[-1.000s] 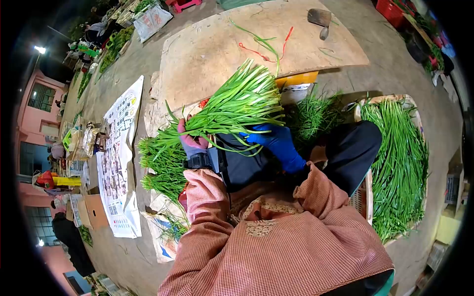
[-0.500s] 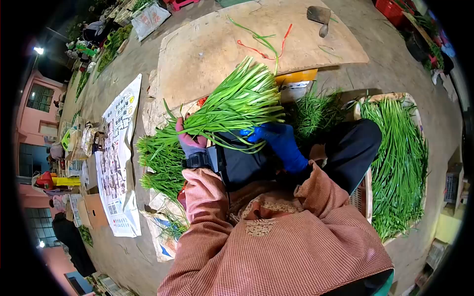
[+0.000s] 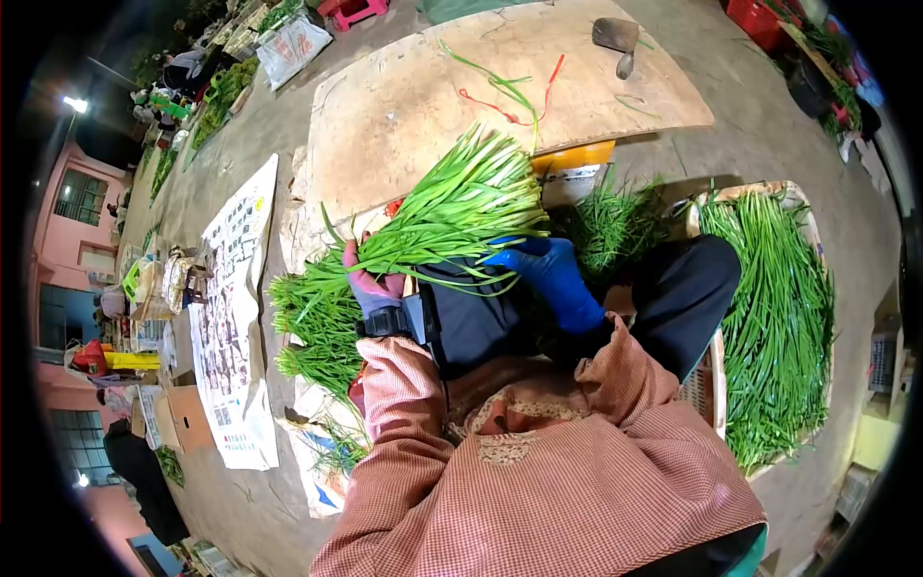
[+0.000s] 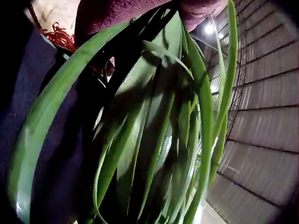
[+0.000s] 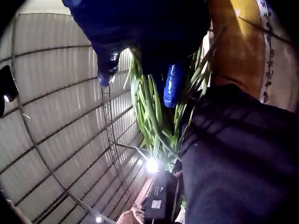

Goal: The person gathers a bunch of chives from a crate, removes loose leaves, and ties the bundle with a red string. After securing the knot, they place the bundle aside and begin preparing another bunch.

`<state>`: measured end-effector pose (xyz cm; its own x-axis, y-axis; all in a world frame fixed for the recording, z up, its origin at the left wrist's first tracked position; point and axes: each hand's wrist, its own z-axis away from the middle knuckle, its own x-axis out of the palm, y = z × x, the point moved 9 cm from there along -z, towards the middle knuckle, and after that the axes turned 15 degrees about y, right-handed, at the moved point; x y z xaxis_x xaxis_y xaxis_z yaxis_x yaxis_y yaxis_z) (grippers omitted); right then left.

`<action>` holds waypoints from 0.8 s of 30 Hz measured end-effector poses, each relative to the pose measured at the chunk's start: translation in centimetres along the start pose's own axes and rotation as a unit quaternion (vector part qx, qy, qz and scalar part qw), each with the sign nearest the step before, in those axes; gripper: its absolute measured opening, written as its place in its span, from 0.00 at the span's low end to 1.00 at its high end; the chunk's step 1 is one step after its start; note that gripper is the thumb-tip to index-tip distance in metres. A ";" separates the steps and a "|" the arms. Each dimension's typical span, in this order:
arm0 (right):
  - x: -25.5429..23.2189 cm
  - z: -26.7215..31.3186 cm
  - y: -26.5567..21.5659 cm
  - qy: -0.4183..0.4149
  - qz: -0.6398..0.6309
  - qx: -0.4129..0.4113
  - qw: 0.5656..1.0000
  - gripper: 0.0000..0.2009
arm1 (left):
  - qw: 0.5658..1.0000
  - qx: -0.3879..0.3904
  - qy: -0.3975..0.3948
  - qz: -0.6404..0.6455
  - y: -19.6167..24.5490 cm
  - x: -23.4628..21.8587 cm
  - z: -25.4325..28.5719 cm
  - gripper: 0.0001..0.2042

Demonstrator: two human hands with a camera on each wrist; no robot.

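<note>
A thick bundle of long green stalks (image 3: pixel 461 202) lies across the lap, its pale ends toward the upper right. The left hand (image 3: pixel 370 279), in a pink and grey glove, grips the leafy part, thumb and fingers round it; in the left wrist view the leaves (image 4: pixel 154 130) hang below the purple glove (image 4: pixel 117 14). At the bundle's lower right, the blue-gloved right hand (image 3: pixel 553 274) has its fingers on the stalks. The right wrist view shows the blue glove (image 5: pixel 145 37) with fingers curled over the stalks (image 5: pixel 152 107), palm side partly hidden.
Ahead is a wooden board (image 3: pixel 404 115) with red string (image 3: pixel 500 111), loose leaves and a cleaver (image 3: pixel 616 37). A basket of green stalks (image 3: pixel 769 317) stands at the right. Another green pile (image 3: pixel 322 327) lies at the left, beside a printed sheet (image 3: pixel 234 327).
The right hand has shifted slightly right along the lower edge of the bundle, and its fingers look more extended. The bundle's pale ends have dipped a little; the left hand keeps its grip.
</note>
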<state>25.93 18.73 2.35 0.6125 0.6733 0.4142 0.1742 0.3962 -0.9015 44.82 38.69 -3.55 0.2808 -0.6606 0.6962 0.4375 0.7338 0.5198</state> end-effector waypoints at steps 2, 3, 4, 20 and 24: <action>-0.7 -1.1 1.1 0.029 0.002 0.008 1.000 0.10 | 1.000 -0.008 -0.002 0.006 -0.1 -0.2 -0.1 0.15; -0.8 -1.3 0.7 0.047 -0.002 -0.013 0.999 0.10 | 1.000 -0.007 0.003 0.000 -0.1 -0.4 -0.3 0.15; -0.7 -1.5 0.7 0.047 -0.003 -0.016 0.999 0.10 | 1.000 -0.005 -0.005 0.004 0.0 -0.3 -0.5 0.15; -0.7 3.4 3.7 -0.071 0.151 0.071 0.983 0.13 | 0.999 0.049 -0.006 0.016 0.7 -1.4 -1.8 0.14; -0.1 4.4 4.4 -0.114 0.392 -0.122 0.905 0.14 | 0.998 0.068 -0.012 0.009 0.6 -1.0 -1.2 0.11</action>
<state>23.26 23.12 -1.09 0.4509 0.8101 -0.3748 -0.0624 -0.3902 -0.9186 45.85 39.58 -4.51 0.2657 -0.6439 0.7175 0.3117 0.7617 0.5681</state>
